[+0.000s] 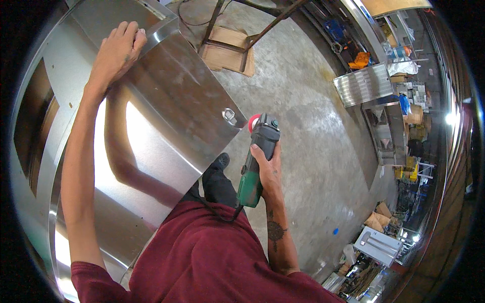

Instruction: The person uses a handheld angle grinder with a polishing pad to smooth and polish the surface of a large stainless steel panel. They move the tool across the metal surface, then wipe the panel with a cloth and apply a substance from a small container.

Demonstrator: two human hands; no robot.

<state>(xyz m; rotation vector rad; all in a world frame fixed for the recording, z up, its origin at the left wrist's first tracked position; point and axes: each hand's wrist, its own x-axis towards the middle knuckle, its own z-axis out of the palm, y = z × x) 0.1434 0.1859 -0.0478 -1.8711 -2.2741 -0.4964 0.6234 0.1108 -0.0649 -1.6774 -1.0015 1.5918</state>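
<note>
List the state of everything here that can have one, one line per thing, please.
Left hand: flat on the top edge of the steel sheet, fingers spread.
Right hand: closed around the angle grinder.
Angle grinder: held upright, red disc at the sheet's edge; spinning or not, cannot tell.
Steel sheet: standing tilted, shiny.
Ring latch: lying flat on the sheet.

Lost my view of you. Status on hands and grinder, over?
Left hand flat on the steel panel's top edge. Right hand gripping the angle grinder, disc beside the panel's corner. Ring fitting close by.
</note>
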